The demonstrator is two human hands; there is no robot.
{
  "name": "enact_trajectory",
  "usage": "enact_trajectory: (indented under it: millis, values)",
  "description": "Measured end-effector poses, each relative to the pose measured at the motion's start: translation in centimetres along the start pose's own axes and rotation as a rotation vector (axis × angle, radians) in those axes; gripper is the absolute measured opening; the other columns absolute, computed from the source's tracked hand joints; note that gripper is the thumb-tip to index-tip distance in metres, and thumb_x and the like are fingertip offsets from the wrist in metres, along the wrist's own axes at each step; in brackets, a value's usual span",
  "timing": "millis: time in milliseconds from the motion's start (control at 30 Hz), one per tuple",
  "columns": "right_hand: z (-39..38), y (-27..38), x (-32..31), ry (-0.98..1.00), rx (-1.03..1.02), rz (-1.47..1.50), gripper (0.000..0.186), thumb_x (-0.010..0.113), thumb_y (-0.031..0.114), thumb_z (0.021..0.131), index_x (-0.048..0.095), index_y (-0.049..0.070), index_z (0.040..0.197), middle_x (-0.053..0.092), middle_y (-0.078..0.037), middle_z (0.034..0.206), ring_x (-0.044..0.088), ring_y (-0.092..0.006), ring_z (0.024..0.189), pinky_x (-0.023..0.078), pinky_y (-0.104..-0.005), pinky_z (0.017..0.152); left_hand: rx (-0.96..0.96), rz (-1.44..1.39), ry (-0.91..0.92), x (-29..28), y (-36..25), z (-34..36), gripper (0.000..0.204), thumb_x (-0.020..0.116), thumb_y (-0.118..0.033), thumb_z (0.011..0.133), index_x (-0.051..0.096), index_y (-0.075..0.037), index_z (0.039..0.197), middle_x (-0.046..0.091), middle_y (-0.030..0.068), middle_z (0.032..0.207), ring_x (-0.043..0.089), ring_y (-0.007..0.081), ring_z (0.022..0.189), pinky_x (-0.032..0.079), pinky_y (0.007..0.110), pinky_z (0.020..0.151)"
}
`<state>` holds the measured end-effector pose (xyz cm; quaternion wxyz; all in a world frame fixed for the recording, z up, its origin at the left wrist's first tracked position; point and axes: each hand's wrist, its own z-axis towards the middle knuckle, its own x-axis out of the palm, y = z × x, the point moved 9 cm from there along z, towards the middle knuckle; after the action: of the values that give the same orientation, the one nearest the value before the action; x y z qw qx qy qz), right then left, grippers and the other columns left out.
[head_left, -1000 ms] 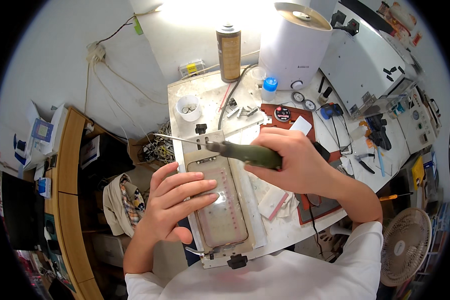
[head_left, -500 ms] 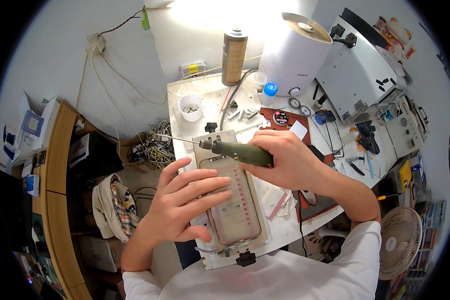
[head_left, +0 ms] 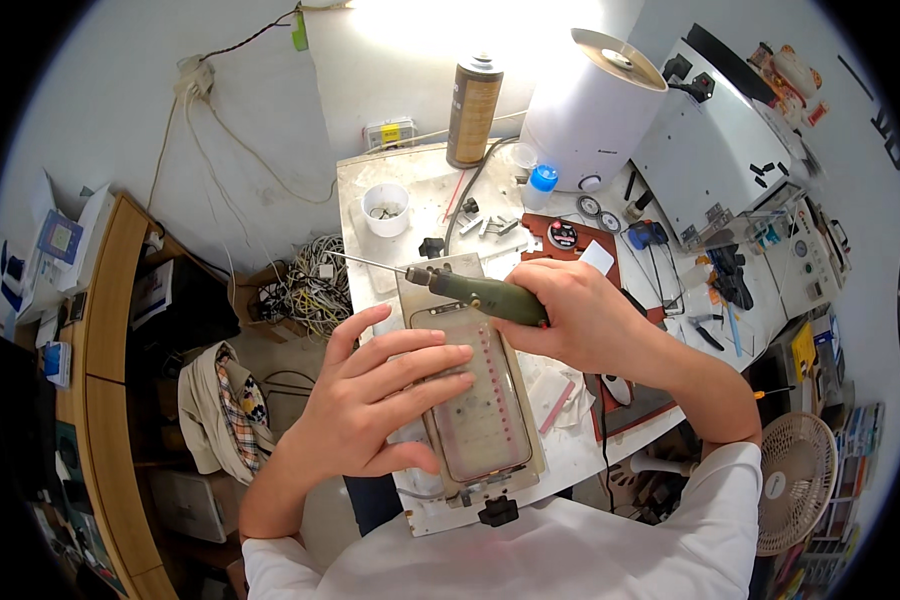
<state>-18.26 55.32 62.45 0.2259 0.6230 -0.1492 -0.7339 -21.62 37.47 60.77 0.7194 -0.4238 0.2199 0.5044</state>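
My right hand point(head_left: 580, 310) is wrapped around the green body of a handheld rotary tool point(head_left: 490, 298). A long thin metal rod sticks out of its chuck, pointing left and slightly upward. Under the tool lies a phone-sized glass panel point(head_left: 490, 440) with rounded corners and a row of pinkish dots. It is seated in a flat metal holder point(head_left: 532, 478) with black knobs at its far and near ends. My left hand point(head_left: 375, 395) is spread with fingers apart over the panel's left side. Whether its fingertips touch the glass I cannot tell.
Beyond the holder stand a white cup point(head_left: 385, 210), a spray can point(head_left: 474, 110), a blue-capped bottle point(head_left: 540, 187) and a white humidifier-like cylinder point(head_left: 590, 120). Small metal blocks point(head_left: 490, 226) lie nearby. On the right are a brown mat point(head_left: 550, 232), pliers point(head_left: 708, 333) and a fan point(head_left: 795, 480).
The view has shifted slightly. The rotary tool with its rod and my right hand have moved a little up and to the right. My left hand stays spread over the panel.
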Motion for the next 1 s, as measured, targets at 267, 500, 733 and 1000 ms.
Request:
enact_trajectory:
  millis: [267,500,733,1000]
  values:
    - [-1.0,-0.5,-0.2,0.000,0.076,0.064,0.028,0.080,0.018,0.091,0.060,0.000,0.084,0.057,-0.008,0.072,0.055,-0.0225,0.065,0.043,-0.0377,0.061,0.013,0.011,-0.012,-0.1,-0.2,0.0,0.088,0.025,-0.079,0.104,0.080,-0.012,0.120,0.075,0.0058,0.131,0.066,0.0264,0.125,0.029,0.052,0.123]
    - [-4.9,-4.8,-2.7,-0.002,0.371,0.190,0.025,0.079,0.021,0.093,0.068,0.000,0.100,0.058,-0.005,0.077,0.055,-0.0141,0.067,0.046,-0.0331,0.062,0.038,0.015,-0.057,-0.1,-0.6,0.9,0.084,0.030,-0.077,0.104,0.080,-0.010,0.112,0.074,0.0059,0.121,0.067,0.0285,0.115,0.037,0.050,0.117]
    - [-8.3,-4.4,-6.7,-0.049,0.267,0.124,0.048,0.076,0.008,0.087,0.067,0.004,0.135,0.071,-0.010,0.102,0.066,-0.0209,0.085,0.053,-0.0337,0.076,-0.012,-0.027,-0.043,-0.4,0.0,2.3,0.074,0.037,-0.073,0.105,0.077,-0.010,0.104,0.069,0.0060,0.112,0.061,0.0293,0.108,0.042,0.048,0.106]
    - [-16.7,-9.2,-8.5,-0.218,0.222,0.037,0.049,0.071,0.010,0.088,0.064,-0.002,0.135,0.069,-0.018,0.130,0.064,-0.0315,0.120,0.045,-0.0418,0.109,0.071,0.100,-0.163,2.2,-1.6,3.7,0.027,0.074,-0.033,0.090,0.071,-0.006,0.088,0.062,0.0100,0.107,0.056,0.0326,0.116,0.040,0.046,0.106]
